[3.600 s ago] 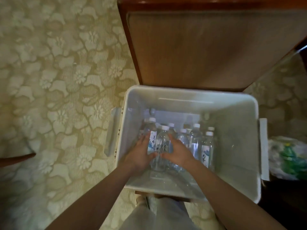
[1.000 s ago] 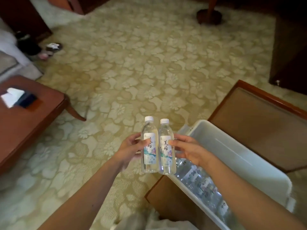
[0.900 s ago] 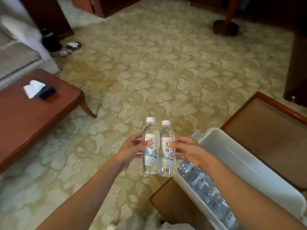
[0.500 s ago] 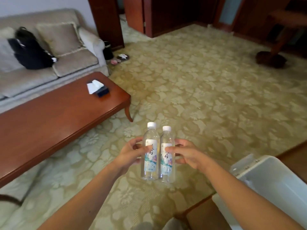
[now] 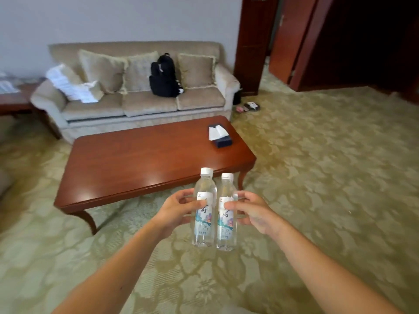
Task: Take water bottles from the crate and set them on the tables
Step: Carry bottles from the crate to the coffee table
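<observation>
Two clear water bottles with white caps and printed labels stand upright side by side in the air in front of me. My left hand [image 5: 175, 209] grips the left bottle [image 5: 203, 227] around its middle. My right hand [image 5: 251, 211] grips the right bottle [image 5: 225, 230] the same way. There may be more bottles behind these two; I cannot tell. Just beyond the bottles is a long red-brown wooden coffee table [image 5: 145, 159], its near edge a little past my hands. The crate is out of view.
A dark tissue box [image 5: 220, 135] sits on the table's far right corner. Behind the table stands a beige sofa [image 5: 140, 103] with cushions, a black backpack [image 5: 164, 77] and folded white cloth. A side table [image 5: 13, 98] is at far left. Patterned carpet covers the floor.
I lifted the bottles out of the crate and turned left. The crate has left the view, and the coffee table and sofa now lie straight ahead, closer than before.
</observation>
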A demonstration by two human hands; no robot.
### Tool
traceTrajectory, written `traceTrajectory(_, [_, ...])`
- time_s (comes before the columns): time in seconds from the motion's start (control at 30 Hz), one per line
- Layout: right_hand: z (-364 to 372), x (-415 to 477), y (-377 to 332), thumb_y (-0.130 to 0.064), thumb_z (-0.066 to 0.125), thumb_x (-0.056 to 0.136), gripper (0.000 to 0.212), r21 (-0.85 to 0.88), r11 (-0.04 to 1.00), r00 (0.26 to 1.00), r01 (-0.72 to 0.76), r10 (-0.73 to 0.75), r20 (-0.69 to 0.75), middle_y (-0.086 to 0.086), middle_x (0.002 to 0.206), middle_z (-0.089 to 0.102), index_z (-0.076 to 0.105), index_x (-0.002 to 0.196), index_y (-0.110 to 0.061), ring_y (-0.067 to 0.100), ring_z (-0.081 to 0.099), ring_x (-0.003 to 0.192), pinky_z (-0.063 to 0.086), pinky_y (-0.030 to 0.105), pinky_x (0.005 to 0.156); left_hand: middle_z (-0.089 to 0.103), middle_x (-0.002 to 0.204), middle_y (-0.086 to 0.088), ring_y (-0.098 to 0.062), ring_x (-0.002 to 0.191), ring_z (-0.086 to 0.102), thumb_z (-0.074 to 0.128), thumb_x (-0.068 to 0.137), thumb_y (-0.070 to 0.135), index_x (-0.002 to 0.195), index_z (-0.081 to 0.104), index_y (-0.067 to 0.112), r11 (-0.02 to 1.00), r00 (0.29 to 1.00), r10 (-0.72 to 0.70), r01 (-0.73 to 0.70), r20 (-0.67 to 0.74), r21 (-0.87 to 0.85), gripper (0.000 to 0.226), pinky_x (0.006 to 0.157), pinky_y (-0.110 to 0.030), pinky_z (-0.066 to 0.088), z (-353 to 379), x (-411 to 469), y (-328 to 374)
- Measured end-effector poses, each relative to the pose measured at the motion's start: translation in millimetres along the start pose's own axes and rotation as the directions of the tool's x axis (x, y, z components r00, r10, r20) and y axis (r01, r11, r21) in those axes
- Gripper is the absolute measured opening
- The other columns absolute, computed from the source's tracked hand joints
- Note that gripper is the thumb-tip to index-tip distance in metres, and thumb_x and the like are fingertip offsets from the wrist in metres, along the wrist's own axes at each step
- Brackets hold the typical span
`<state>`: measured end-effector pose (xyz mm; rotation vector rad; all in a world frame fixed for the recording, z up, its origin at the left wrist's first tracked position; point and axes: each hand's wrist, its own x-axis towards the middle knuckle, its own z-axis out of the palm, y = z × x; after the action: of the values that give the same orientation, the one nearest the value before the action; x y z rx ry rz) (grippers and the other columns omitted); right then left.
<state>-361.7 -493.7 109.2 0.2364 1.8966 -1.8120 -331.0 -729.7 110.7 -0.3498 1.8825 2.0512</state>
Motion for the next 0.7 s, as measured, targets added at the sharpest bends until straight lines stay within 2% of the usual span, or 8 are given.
traceTrajectory(0.1, [27, 31, -18, -0.014, 0.088, 0.069, 0.052, -0.025, 1.000, 0.998, 0.018, -0.016, 0.066, 0.003, 0.098, 0.075, 0.061, 0.114, -0.014, 0.013, 0.072, 0.077, 0.054, 0.032, 0.062, 0.075, 0.096, 0.000, -0.019, 0.090, 0.072, 0.085, 0.059, 0.028, 0.118, 0.066, 0.013, 0.998, 0.994, 0.028, -0.033, -0.104, -0.056, 0.064, 0.085, -0.043, 0.059, -30, 2, 7])
traceTrajectory(0.2, [51, 69, -35, -0.013, 0.089, 0.067, 0.055, -0.059, 0.998, 0.987, 0.028, -0.018, 0.157, 0.010, 0.105, 0.075, 0.060, 0.114, -0.013, 0.018, 0.073, 0.083, 0.056, 0.036, 0.068, 0.075, 0.094, 0.002, -0.015, 0.085, 0.072, 0.090, 0.055, 0.025, 0.113, 0.067, 0.014, 0.994, 0.979, 0.040, -0.059, -0.198, -0.090, 0.064, 0.074, -0.037, 0.060, -57, 13, 11])
traceTrajectory(0.3, [69, 110, -51, -0.008, 0.087, 0.068, 0.057, -0.067, 0.997, 0.975, 0.033, -0.018, 0.222, 0.016, 0.109, 0.072, 0.057, 0.115, -0.011, 0.022, 0.072, 0.085, 0.058, 0.038, 0.067, 0.074, 0.106, -0.003, -0.019, 0.092, 0.072, 0.097, 0.045, 0.030, 0.116, 0.065, 0.014, 0.994, 0.959, 0.039, -0.066, -0.280, -0.088, 0.079, 0.079, -0.042, 0.060, -84, 36, 15])
traceTrajectory(0.37, [79, 140, -62, -0.006, 0.087, 0.068, 0.056, -0.076, 0.997, 0.965, 0.033, -0.012, 0.260, 0.021, 0.113, 0.069, 0.056, 0.114, -0.009, 0.023, 0.072, 0.084, 0.059, 0.039, 0.063, 0.073, 0.109, -0.007, -0.022, 0.095, 0.071, 0.097, 0.050, 0.025, 0.116, 0.064, 0.013, 0.994, 0.945, 0.039, -0.070, -0.325, -0.086, 0.075, 0.084, -0.046, 0.059, -99, 52, 22])
traceTrajectory(0.43, [88, 170, -78, -0.009, 0.090, 0.065, 0.059, -0.104, 0.994, 0.951, 0.045, -0.010, 0.309, 0.022, 0.114, 0.069, 0.056, 0.113, -0.008, 0.025, 0.072, 0.086, 0.061, 0.048, 0.071, 0.073, 0.109, -0.008, -0.023, 0.093, 0.072, 0.092, 0.061, 0.015, 0.115, 0.063, 0.012, 0.993, 0.930, 0.027, -0.067, -0.367, -0.096, 0.062, 0.087, -0.050, 0.058, -110, 68, 33])
traceTrajectory(0.5, [97, 202, -94, -0.009, 0.088, 0.067, 0.055, -0.138, 0.990, 0.933, 0.042, 0.011, 0.360, 0.023, 0.114, 0.069, 0.056, 0.112, -0.007, 0.027, 0.073, 0.089, 0.060, 0.052, 0.076, 0.073, 0.107, -0.009, -0.021, 0.091, 0.072, 0.089, 0.066, 0.013, 0.114, 0.064, 0.012, 0.993, 0.910, 0.019, -0.067, -0.414, -0.100, 0.055, 0.086, -0.048, 0.058, -122, 85, 44])
traceTrajectory(0.6, [108, 233, -115, -0.006, 0.084, 0.072, 0.048, -0.148, 0.988, 0.911, 0.042, 0.023, 0.413, 0.022, 0.113, 0.070, 0.055, 0.110, -0.007, 0.026, 0.073, 0.089, 0.062, 0.043, 0.068, 0.074, 0.098, -0.005, -0.019, 0.089, 0.073, 0.090, 0.067, 0.017, 0.115, 0.065, 0.015, 0.995, 0.899, 0.018, -0.057, -0.437, -0.077, 0.054, 0.082, -0.043, 0.060, -136, 102, 60])
traceTrajectory(0.7, [125, 270, -136, -0.008, 0.084, 0.073, 0.051, -0.177, 0.983, 0.881, 0.059, 0.032, 0.472, 0.018, 0.111, 0.071, 0.054, 0.114, -0.007, 0.027, 0.074, 0.092, 0.062, 0.043, 0.070, 0.072, 0.089, 0.002, -0.015, 0.083, 0.073, 0.088, 0.069, 0.016, 0.115, 0.066, 0.017, 0.994, 0.868, 0.031, -0.081, -0.496, -0.078, 0.051, 0.069, -0.030, 0.058, -153, 121, 76])
